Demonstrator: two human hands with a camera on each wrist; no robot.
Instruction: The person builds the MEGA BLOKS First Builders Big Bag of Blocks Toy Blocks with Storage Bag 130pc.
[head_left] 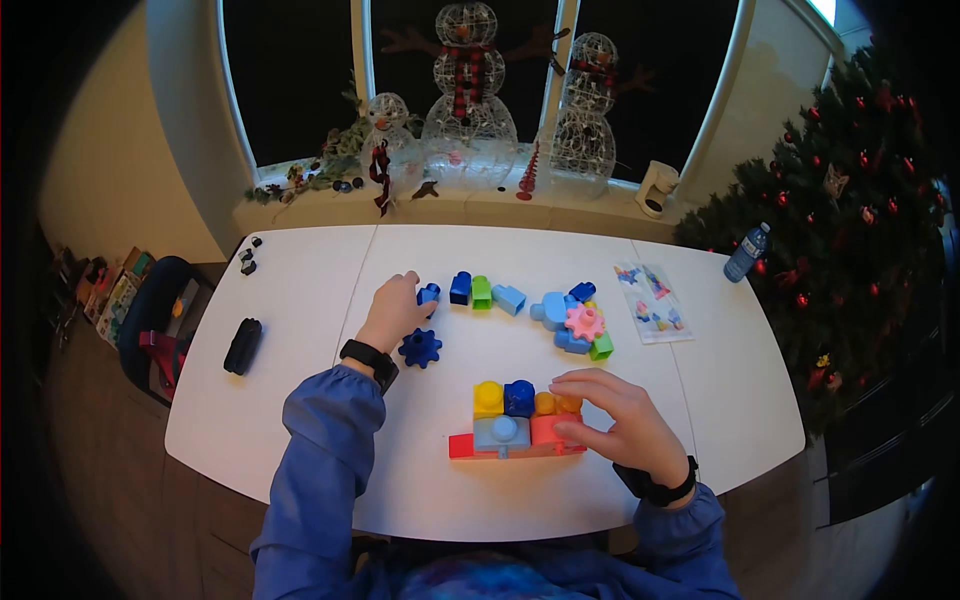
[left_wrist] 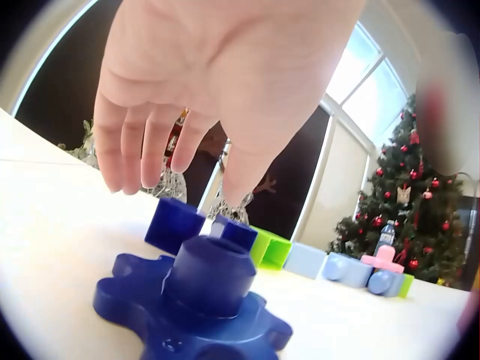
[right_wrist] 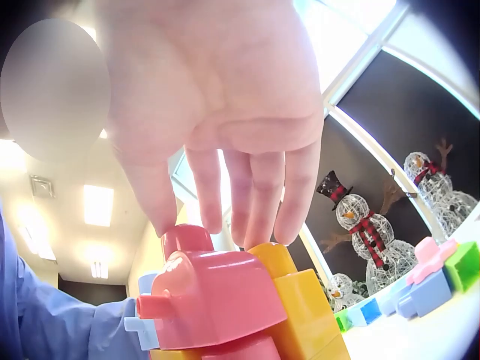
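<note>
In the head view my left hand [head_left: 395, 312] reaches over a small blue block [head_left: 428, 293], just beyond a dark blue gear piece [head_left: 421, 348]. The left wrist view shows its fingers hanging spread above a blue block [left_wrist: 174, 225], the gear [left_wrist: 202, 300] nearer the camera. My right hand [head_left: 625, 420] rests at the right end of a block build with a red base [head_left: 461, 446]. In the right wrist view its thumb touches the knob of a pink-red block [right_wrist: 225, 296], and straight fingertips meet an orange block [right_wrist: 304, 300]. Yellow [head_left: 488, 399] and blue [head_left: 519, 398] blocks top the build's left part.
Blue, green [head_left: 481, 292] and light blue [head_left: 509, 298] blocks stand in a row behind. Right of them is a cluster with a pink gear [head_left: 585, 322]. A picture sheet [head_left: 655, 303] and a bottle [head_left: 746, 253] are at right, a black case [head_left: 243, 346] at left.
</note>
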